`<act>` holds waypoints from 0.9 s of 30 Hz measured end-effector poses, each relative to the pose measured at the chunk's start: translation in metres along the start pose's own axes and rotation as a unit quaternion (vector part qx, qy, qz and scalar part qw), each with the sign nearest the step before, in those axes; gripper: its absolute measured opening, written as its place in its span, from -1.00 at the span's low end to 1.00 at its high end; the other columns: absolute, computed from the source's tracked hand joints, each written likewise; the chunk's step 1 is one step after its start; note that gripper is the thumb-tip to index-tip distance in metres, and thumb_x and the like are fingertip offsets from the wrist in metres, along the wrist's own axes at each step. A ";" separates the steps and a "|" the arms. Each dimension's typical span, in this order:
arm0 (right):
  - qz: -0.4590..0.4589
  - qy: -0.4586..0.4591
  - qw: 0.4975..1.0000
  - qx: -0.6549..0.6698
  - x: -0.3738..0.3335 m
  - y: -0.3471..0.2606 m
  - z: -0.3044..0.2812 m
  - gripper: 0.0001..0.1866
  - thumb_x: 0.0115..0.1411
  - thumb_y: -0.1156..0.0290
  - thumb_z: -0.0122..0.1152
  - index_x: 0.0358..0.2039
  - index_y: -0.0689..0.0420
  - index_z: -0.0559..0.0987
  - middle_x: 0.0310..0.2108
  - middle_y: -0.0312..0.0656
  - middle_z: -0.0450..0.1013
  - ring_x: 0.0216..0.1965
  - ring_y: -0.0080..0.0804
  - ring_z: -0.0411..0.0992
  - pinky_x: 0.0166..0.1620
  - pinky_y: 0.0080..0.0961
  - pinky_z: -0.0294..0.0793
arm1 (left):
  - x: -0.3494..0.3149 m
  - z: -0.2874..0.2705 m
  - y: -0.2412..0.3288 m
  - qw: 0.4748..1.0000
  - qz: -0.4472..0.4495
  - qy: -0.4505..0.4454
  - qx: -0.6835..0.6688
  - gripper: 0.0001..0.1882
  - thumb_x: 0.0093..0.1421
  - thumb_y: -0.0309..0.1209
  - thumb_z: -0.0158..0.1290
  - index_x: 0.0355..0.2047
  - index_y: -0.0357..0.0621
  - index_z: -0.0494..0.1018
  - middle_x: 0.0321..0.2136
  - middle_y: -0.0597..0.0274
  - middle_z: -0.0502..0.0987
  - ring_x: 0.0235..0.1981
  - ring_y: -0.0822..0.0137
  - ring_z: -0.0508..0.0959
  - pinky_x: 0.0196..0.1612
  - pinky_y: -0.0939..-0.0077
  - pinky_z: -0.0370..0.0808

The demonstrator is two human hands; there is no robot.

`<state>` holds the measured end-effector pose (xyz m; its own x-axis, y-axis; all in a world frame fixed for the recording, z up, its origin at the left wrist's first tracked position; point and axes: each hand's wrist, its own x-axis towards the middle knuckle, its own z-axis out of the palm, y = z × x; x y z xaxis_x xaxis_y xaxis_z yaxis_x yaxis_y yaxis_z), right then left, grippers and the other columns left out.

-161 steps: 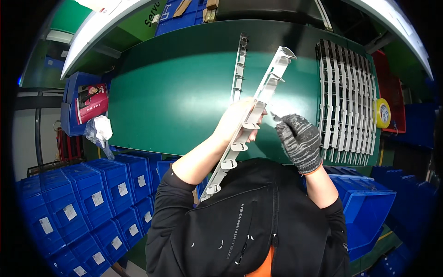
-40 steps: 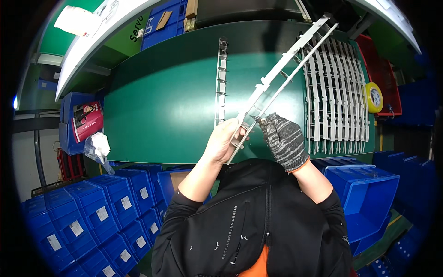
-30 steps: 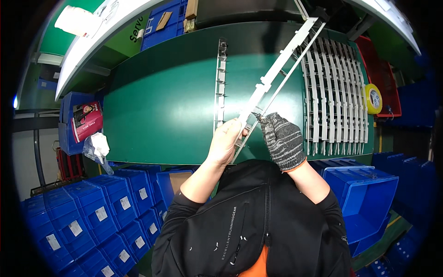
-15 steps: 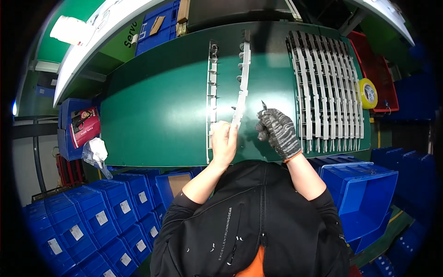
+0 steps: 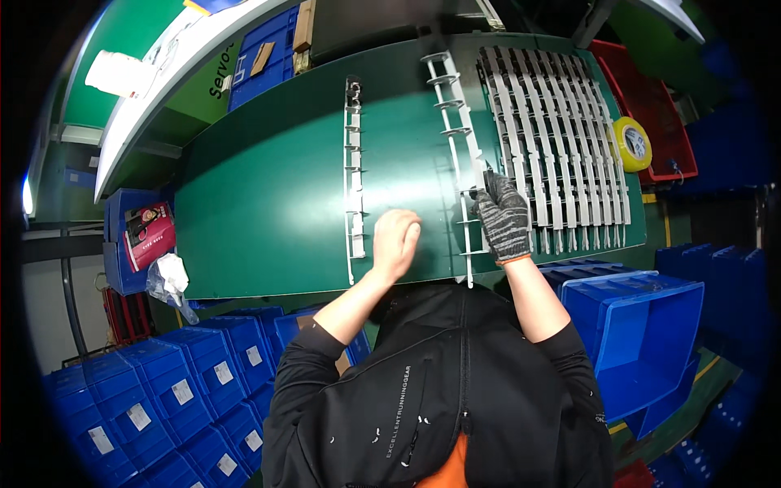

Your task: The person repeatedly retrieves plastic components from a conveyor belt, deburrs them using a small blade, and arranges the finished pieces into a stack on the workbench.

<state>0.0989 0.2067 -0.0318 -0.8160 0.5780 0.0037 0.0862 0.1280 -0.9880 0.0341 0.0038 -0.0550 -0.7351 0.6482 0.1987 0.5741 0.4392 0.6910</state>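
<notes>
My right hand (image 5: 503, 218), in a grey-and-black striped knit glove, grips a long pale ladder-like strip (image 5: 455, 134) with dark cross pieces. This strip slants over the table just left of a row of similar strips (image 5: 561, 146). Whether the dark pointed tool is still in the glove is hidden. My bare left hand (image 5: 396, 244) hovers near the table's front edge, its fingers curled, with nothing showing in them. A single strip (image 5: 355, 171) lies to its left, apart from the hand.
The green table (image 5: 268, 195) carries the strips. A yellow tape roll (image 5: 632, 144) is beside the row, by a red bin (image 5: 643, 106). Blue crates (image 5: 643, 342) stand front right, more blue boxes (image 5: 175, 390) front left. A white shelf edge (image 5: 154, 106) overhangs the back left.
The strip my left hand held has moved right, turned to show its cross pieces, and is now in my right hand. My left hand has let go of it. The view has shifted slightly.
</notes>
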 end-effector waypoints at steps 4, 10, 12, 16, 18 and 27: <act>0.017 0.031 0.992 0.125 -0.015 -0.039 -0.038 -0.67 0.02 0.64 0.01 -0.14 0.31 0.40 -0.37 -0.17 0.43 -0.42 -0.52 0.42 -0.35 -0.61 0.43 | 0.043 0.009 -0.043 0.981 -0.031 0.000 0.189 -0.46 0.13 -0.17 -0.13 0.05 -0.24 0.17 0.12 -0.04 0.09 0.17 0.06 0.05 0.17 0.17 -0.03; 0.012 0.104 0.990 0.099 -0.050 -0.051 -0.089 -0.65 0.03 0.69 -0.04 -0.11 0.29 0.40 -0.33 -0.23 0.44 -0.41 -0.59 0.40 -0.35 -0.64 0.41 | 0.124 0.036 -0.056 0.960 0.028 -0.049 0.273 -0.31 0.13 -0.04 -0.16 0.15 -0.22 0.02 0.21 0.02 -0.07 0.24 0.13 -0.11 0.22 0.12 -0.17; 0.022 0.122 0.985 0.116 -0.063 -0.055 -0.097 -0.67 0.04 0.68 -0.05 -0.12 0.28 0.40 -0.35 -0.24 0.44 -0.45 -0.61 0.38 -0.35 -0.65 0.39 | 0.135 0.046 -0.050 0.956 0.073 -0.083 0.273 -0.29 0.12 -0.02 -0.16 0.16 -0.21 0.02 0.21 0.06 -0.06 0.24 0.15 -0.10 0.22 0.10 -0.16; 0.038 0.191 0.971 0.137 -0.087 -0.057 -0.099 -0.68 0.04 0.66 -0.03 -0.13 0.29 0.40 -0.38 -0.23 0.43 -0.44 -0.59 0.38 -0.35 -0.64 0.40 | 0.108 0.061 -0.034 0.929 0.158 -0.151 0.299 -0.26 0.09 0.02 -0.16 0.16 -0.21 0.01 0.20 0.07 -0.04 0.24 0.17 -0.08 0.21 0.08 -0.14; 0.033 0.223 0.966 0.123 -0.095 -0.059 -0.094 -0.70 0.05 0.65 -0.03 -0.15 0.29 0.41 -0.39 -0.23 0.43 -0.45 -0.60 0.38 -0.36 -0.64 0.40 | 0.086 0.065 -0.021 0.924 0.178 -0.175 0.289 -0.25 0.09 0.02 -0.15 0.16 -0.22 0.01 0.20 0.06 -0.02 0.23 0.16 -0.06 0.21 0.09 -0.13; 0.055 0.194 0.972 0.119 -0.119 -0.077 -0.037 -0.71 0.04 0.64 0.01 -0.16 0.29 0.42 -0.39 -0.28 0.43 -0.45 -0.59 0.39 -0.36 -0.62 0.40 | -0.060 0.111 0.065 0.833 0.325 -0.433 -0.111 -0.47 0.05 -0.13 -0.04 -0.04 -0.21 0.31 0.04 -0.01 0.24 0.13 0.09 0.15 0.18 0.23 0.05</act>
<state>0.2102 0.1578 0.0493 -0.5288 0.8438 -0.0915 -0.0113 -0.1148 -0.9933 0.1556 0.0624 -0.0997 0.2969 0.9523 0.0708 0.5986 -0.2434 0.7631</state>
